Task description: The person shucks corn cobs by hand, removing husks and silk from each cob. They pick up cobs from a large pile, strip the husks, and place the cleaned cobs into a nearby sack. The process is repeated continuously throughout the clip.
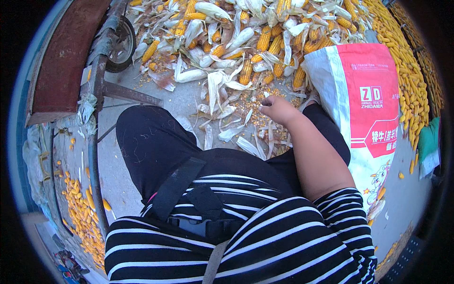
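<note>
My right hand (pixel 278 109) reaches forward over loose corn kernels (pixel 253 103) scattered on the concrete floor. Its fingers are partly curled, and a small pale bit shows at the fingertips; whether I grip it is unclear. Just beyond the hand lies a large pile of corn ears (pixel 264 39), some bare and yellow, others still wrapped in pale husks (pixel 209 10). Torn dry husks (pixel 232 133) lie between my knees. Beside my right leg stands a red and white woven feed sack (pixel 369 78) bearing printed writing. My left hand is out of view.
At left, a rusty metal cart (pixel 65 56) with a rubber-tyred wheel (pixel 122 46) and metal frame stands close to my knee. More husked ears lie behind the frame (pixel 79 213). A long stack of yellow ears (pixel 408 71) runs along the right, near a green and white bag (pixel 429 142).
</note>
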Demonstrator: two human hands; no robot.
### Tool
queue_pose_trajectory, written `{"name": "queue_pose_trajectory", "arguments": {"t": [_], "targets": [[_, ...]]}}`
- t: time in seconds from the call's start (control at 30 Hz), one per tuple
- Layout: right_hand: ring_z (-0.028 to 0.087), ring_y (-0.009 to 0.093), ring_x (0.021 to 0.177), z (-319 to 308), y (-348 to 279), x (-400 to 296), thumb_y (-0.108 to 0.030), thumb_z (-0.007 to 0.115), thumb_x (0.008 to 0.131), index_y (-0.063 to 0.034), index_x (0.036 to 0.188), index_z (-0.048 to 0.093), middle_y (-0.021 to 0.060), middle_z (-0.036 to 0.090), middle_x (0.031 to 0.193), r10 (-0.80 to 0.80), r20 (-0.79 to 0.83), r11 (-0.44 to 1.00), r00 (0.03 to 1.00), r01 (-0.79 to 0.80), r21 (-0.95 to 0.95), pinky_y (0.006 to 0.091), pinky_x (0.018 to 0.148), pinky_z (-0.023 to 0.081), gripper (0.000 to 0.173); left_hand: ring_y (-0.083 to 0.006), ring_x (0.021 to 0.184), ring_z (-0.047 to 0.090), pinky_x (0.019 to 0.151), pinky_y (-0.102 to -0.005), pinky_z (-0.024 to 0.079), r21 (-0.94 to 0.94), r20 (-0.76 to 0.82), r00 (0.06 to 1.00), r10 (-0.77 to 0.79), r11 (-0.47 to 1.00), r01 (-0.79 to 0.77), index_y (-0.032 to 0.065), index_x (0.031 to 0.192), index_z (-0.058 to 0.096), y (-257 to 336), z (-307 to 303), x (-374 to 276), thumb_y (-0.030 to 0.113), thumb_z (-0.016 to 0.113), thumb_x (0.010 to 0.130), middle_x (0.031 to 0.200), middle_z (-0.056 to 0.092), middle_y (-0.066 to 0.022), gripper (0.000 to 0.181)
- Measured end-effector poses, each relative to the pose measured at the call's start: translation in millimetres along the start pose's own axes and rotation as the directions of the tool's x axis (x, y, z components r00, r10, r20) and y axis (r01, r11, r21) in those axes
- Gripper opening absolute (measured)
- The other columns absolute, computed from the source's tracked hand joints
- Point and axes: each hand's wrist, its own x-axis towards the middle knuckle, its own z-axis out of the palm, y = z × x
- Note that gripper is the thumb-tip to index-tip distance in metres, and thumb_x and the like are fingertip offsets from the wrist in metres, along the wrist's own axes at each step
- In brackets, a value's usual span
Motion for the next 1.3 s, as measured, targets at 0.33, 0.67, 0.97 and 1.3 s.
{"name": "queue_pose_trajectory", "arguments": {"t": [0.33,0.67,0.97,1.3], "targets": [[0.060,0.031,0.098,-14,-21,-17,-0.035,0.062,0.081,-0.0001,0.110,0.060,0.0201,0.062,0.105,-0.007,0.018,0.999,1.000,0.008,-0.042,0.0380,0.086,0.046,0.045,-0.0215,0.089,0.057,0.080,-0.0321,0.046,0.105,0.008,1.000,-0.007,0.994,0.006,0.0061,0.101,0.059,-7,-18,10,0.009,0.049,0.088,0.092,0.059,-0.0105,0.017],[0.061,0.029,0.093,-44,-10,-81,-0.030,0.065,0.080,0.0015,0.106,0.060,0.0200,0.063,0.100,-0.094,-0.256,0.931,0.962,0.176,0.320,0.0358,0.083,0.046,0.041,-0.0272,0.118,0.047,0.098,-0.0375,0.041,0.312,-0.616,0.647,0.450,0.893,-0.324,0.0099,0.124,0.051,78,-83,82,0.004,0.047,0.088,0.123,0.050,-0.0129,0.036],[0.058,0.017,0.087,-23,13,-76,-0.028,0.064,0.083,-0.0003,0.111,0.059,0.0112,0.064,0.096,0.151,-0.072,0.909,0.986,-0.109,0.403,0.0293,0.078,0.047,0.040,-0.0269,0.127,0.039,0.107,-0.0413,0.030,0.647,-0.117,0.468,0.876,0.425,-0.633,0.0129,0.129,0.047,196,-72,133,0.006,0.061,0.079,0.132,0.046,-0.0111,0.052],[0.061,0.027,0.092,19,50,76,-0.033,0.065,0.078,-0.0006,0.110,0.059,0.0167,0.064,0.100,0.240,0.156,0.894,0.958,-0.281,0.350,0.0342,0.084,0.046,0.045,-0.0292,0.111,0.052,0.096,-0.0401,0.040,0.104,0.318,0.606,0.729,0.608,-0.787,0.0072,0.120,0.053,221,-98,221,0.019,0.067,0.075,0.116,0.057,-0.0134,0.049]]}}
